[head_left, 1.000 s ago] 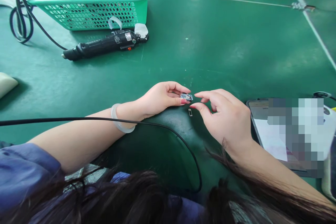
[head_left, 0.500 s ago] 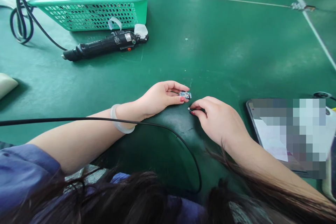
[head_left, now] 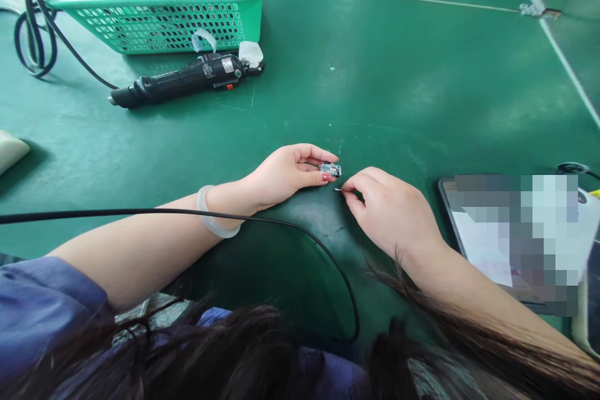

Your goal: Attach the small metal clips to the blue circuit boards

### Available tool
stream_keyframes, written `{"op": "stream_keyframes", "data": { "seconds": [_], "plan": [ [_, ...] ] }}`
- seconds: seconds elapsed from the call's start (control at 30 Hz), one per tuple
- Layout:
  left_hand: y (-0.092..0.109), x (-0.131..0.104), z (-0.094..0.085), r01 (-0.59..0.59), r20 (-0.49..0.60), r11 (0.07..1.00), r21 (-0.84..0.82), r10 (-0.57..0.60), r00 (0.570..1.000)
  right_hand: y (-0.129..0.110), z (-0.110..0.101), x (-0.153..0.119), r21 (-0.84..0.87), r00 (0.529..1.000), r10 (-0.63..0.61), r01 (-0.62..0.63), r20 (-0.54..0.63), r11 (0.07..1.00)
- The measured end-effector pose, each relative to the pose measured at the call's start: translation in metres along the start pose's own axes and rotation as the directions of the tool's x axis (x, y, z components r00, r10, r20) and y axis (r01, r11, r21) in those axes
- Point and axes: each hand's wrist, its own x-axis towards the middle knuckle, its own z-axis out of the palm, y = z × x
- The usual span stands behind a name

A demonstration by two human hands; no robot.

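Observation:
Between the thumb and fingers of my left hand [head_left: 285,175] is a small circuit board [head_left: 332,169], held just above the green table [head_left: 375,106]. My right hand [head_left: 391,209] is close by on the right, its thumb and forefinger pinched on a tiny pale piece [head_left: 337,189] that sticks out toward the board without touching it. What exactly this piece is cannot be made out. A pale bangle [head_left: 213,212] circles my left wrist.
A green basket [head_left: 164,3] with black cables stands at the back left, a black electric screwdriver [head_left: 178,78] lying before it. One black cable [head_left: 281,221] crosses over my left forearm. A tablet-like device [head_left: 482,244] lies at the right.
My right hand has turned slightly and its fingertips have risen a little, so the tiny piece now points more toward the left. My left hand and the board are nearly unmoved.

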Motion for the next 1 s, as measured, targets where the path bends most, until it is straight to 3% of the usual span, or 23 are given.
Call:
{"op": "stream_keyframes", "data": {
  "seconds": [0.17,0.3,0.47,0.57,0.73,0.87,1.0],
  "plan": [
    [-0.002,0.0,-0.001,-0.007,0.006,1.0,0.003,0.007,1.0,-0.001,-0.004,-0.004,-0.055,0.996,-0.086,0.085,-0.008,0.995],
    [-0.003,0.001,-0.001,-0.012,-0.001,1.0,0.02,0.012,1.0,0.001,-0.007,-0.004,0.0,1.0,-0.027,0.027,-0.005,1.0],
    [-0.003,0.001,-0.002,-0.018,0.011,0.999,0.05,0.017,1.0,0.002,-0.007,0.0,-0.002,0.992,0.067,-0.067,0.109,0.998],
    [-0.004,0.0,-0.002,-0.025,0.018,0.996,0.083,0.024,1.0,0.003,-0.005,0.001,-0.012,0.99,0.067,-0.066,0.122,0.998],
    [-0.004,0.0,-0.001,-0.024,0.019,0.989,0.148,0.022,1.0,0.008,-0.005,-0.002,-0.037,0.997,0.027,-0.03,-0.068,0.999],
    [-0.003,0.0,-0.001,-0.027,0.03,0.984,0.174,0.023,0.999,0.007,-0.01,-0.004,-0.036,0.961,-0.028,0.019,-0.276,0.999],
    [-0.003,0.0,0.0,-0.043,0.061,0.979,0.201,0.031,0.998,-0.001,-0.01,-0.003,0.005,0.929,-0.097,0.106,-0.357,0.994]
  ]
}}
